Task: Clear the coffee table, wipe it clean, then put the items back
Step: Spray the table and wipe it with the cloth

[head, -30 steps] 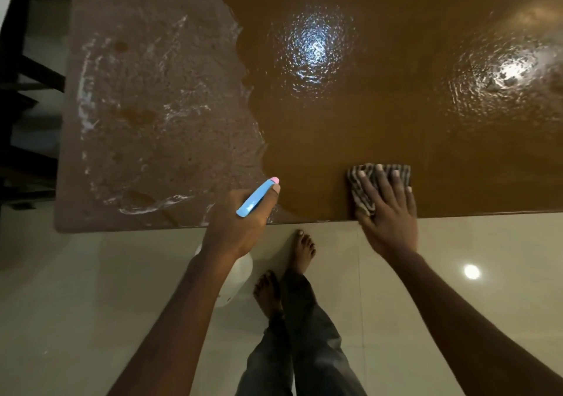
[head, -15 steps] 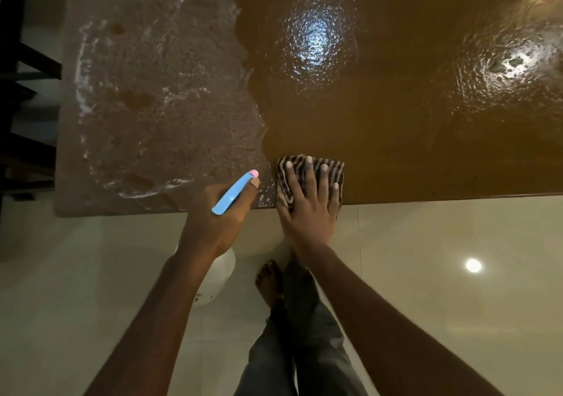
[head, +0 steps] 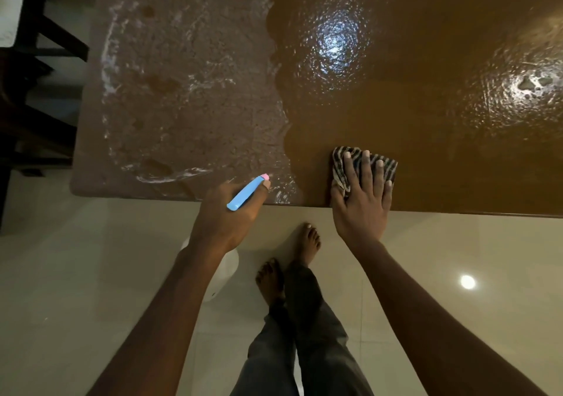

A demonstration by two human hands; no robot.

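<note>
The brown coffee table (head: 426, 115) fills the upper part of the head view; its left part (head: 182, 91) looks dull, streaked with white foam and wet marks, while the right part shines. My right hand (head: 361, 200) presses a striped dark cloth (head: 342, 164) flat on the table at its near edge, fingers straight. My left hand (head: 228, 213) grips a spray bottle with a blue and pink nozzle (head: 246, 193); its white body (head: 225, 270) hangs below my wrist, mostly hidden by the arm.
Dark wooden furniture legs (head: 36, 97) stand to the left of the table. Pale glossy floor tiles (head: 457, 273) lie below the table edge. My bare feet (head: 292, 252) and grey trouser legs stand close to the near edge.
My right hand has slid the cloth to the right along the near edge, away from the spray bottle. My left hand still holds the bottle in about the same place.
</note>
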